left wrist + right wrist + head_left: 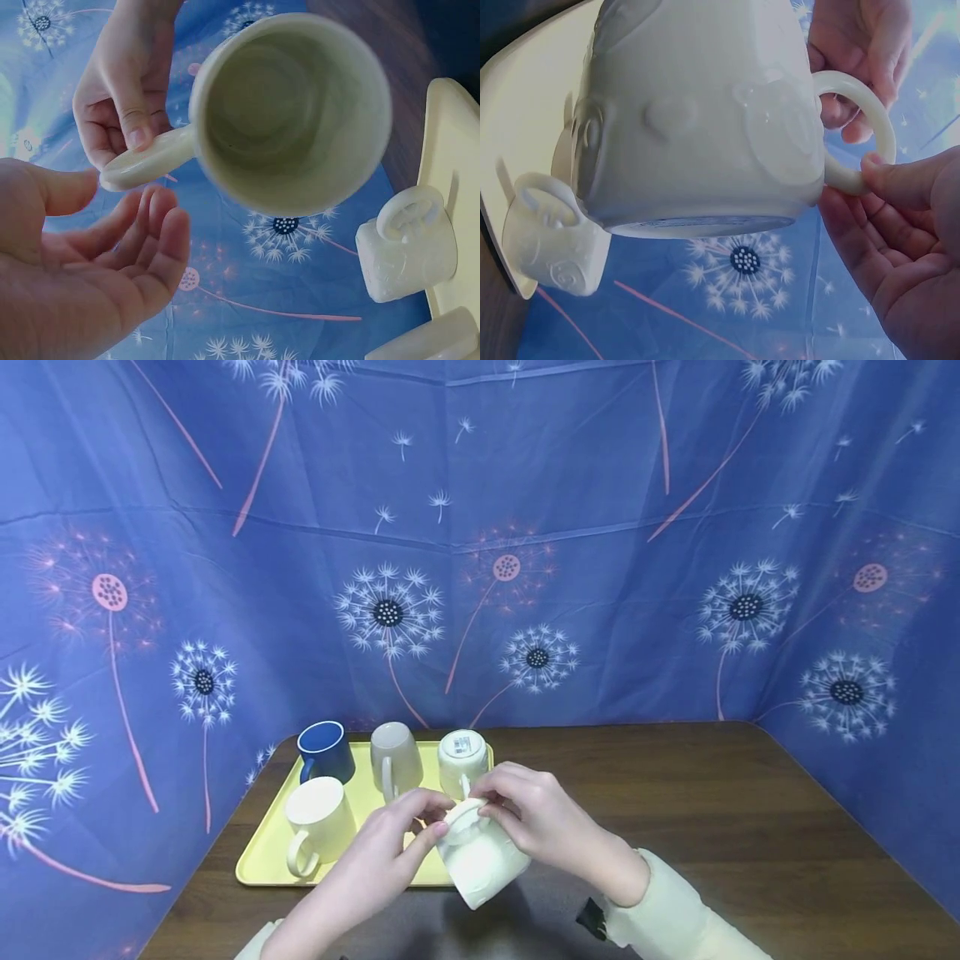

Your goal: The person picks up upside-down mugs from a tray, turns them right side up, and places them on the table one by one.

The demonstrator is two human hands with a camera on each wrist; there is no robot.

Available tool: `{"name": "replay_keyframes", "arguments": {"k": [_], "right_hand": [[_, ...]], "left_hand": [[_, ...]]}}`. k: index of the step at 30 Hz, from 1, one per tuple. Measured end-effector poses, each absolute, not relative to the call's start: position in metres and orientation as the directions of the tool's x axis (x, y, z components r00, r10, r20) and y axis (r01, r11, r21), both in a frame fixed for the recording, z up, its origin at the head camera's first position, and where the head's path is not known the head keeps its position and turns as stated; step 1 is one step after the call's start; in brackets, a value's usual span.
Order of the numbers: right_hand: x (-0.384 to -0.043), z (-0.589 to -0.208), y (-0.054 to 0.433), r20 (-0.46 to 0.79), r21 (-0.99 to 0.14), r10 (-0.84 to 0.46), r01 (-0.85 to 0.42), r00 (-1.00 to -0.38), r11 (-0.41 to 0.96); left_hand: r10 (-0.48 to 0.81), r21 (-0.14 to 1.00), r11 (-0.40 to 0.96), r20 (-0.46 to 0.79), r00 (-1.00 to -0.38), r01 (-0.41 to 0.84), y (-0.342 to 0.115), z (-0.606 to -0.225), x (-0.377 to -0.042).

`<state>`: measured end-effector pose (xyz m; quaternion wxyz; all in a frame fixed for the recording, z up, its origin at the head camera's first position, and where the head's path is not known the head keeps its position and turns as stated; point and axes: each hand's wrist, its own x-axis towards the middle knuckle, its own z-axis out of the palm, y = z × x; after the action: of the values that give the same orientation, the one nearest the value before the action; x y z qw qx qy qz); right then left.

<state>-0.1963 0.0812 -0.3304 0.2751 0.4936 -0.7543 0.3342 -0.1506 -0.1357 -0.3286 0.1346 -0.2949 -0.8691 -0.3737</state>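
So left of the fingers, a blue mug (327,758) and a white mug (322,818) sat on a yellow tray (258,860). The left hand (382,839) had loosely bent fingers by the held mug's handle (880,112); couldn't tell if they touched. Just beyond the fingertips, an upturned mug (456,772) showed a base label (462,745), too tiny to read. The held mug (483,864) hung below the right hand (536,810), fingers pinching its handle.

Held mug (483,864) white; tray (266,852) yellow; cloth (600,460) blue, white and pink dandelions; table (675,810) brown.
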Motion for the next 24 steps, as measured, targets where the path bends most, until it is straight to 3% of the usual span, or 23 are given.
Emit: {"name": "replay_keyframes", "arguments": {"k": [6,12,17,24], "right_hand": [[-0.195,-0.329,0.091,0.764,-0.268,-0.514,-0.917,-0.39,0.297],[-0.195,-0.329,0.098,0.795,-0.247,-0.479,-0.92,-0.371,0.304],[-0.194,-0.332,0.101,0.814,-0.258,-0.441,-0.915,-0.378,0.31],[-0.19,-0.342,0.107,0.801,-0.32,-0.401,-0.885,-0.443,0.339]], "left_hand": [[0.353,0.535,0.486,0.603,-0.715,0.691,-0.124,-0.342,-0.154],[0.291,0.47,0.476,0.714,-0.637,0.744,-0.11,-0.353,-0.158],[0.261,0.475,0.448,0.742,-0.618,0.758,-0.102,-0.36,-0.162],[0.212,0.499,0.428,0.756,-0.62,0.754,-0.096,-0.37,-0.165]]}}
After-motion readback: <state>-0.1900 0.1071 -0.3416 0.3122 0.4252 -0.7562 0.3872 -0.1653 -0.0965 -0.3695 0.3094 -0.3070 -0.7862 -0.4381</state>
